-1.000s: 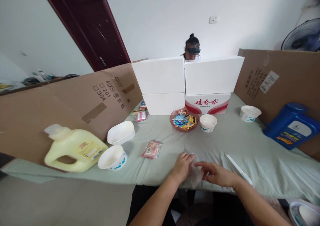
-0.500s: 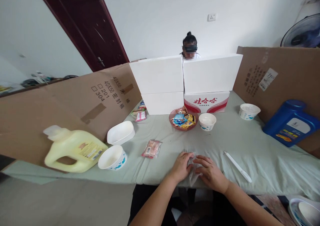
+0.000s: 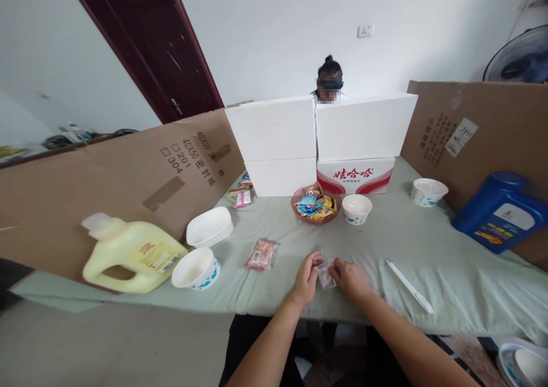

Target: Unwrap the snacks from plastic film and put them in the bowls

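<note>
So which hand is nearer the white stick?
Right. The right hand is to the left of the white stick, apart from it; the left hand is farther left, past the clear plastic.

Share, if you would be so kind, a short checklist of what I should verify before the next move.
1. Left hand at the clear plastic: ok.
2. Right hand fingers on the clear plastic's other side: ok.
3. Whether the clear plastic is open: cannot tell, too small.
4. Slim white tool lying apart from both hands: ok.
5. Pink-edged packet apart from the left hand: ok.
</note>
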`<state>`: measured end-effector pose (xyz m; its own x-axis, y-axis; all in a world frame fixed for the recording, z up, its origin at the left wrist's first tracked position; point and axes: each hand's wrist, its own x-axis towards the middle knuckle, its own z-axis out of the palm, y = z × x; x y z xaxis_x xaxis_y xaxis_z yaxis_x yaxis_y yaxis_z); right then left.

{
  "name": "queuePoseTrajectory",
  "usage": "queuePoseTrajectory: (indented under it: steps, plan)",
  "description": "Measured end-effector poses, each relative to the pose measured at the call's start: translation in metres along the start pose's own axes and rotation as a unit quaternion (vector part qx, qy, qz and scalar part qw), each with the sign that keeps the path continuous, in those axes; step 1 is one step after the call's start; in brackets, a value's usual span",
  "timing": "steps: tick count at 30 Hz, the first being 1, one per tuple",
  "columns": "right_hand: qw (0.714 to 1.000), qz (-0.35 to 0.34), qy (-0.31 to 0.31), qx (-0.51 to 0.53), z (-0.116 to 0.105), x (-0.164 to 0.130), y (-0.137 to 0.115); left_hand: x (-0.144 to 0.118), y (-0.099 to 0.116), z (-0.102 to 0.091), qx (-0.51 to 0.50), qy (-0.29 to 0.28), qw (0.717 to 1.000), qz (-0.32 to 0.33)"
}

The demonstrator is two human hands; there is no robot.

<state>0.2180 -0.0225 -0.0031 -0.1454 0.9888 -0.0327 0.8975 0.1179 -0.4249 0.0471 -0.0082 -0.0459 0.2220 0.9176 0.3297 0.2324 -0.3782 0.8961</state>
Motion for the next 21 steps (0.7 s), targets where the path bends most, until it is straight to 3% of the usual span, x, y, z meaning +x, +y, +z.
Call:
queuePoseTrajectory:
  steps: [4,11,17,21]
  plan:
    - [1.000,0.014,-0.006,-0.012,0.002,0.004,-0.003,0.001,0.004,0.003,0.068,0.001,0.998,-0.005]
    - [0.999,0.041,0.025,0.001,0.002,0.008,-0.009,0.001,0.006,0.008,0.167,-0.027,0.984,0.054]
    - [0.997,-0.012,0.047,0.068,0.001,0.012,-0.006,0.001,0.003,0.005,0.174,-0.032,0.981,0.083]
    - [0.989,-0.042,0.036,0.137,0.009,0.013,-0.001,0.001,0.004,0.002,0.117,-0.027,0.992,0.033]
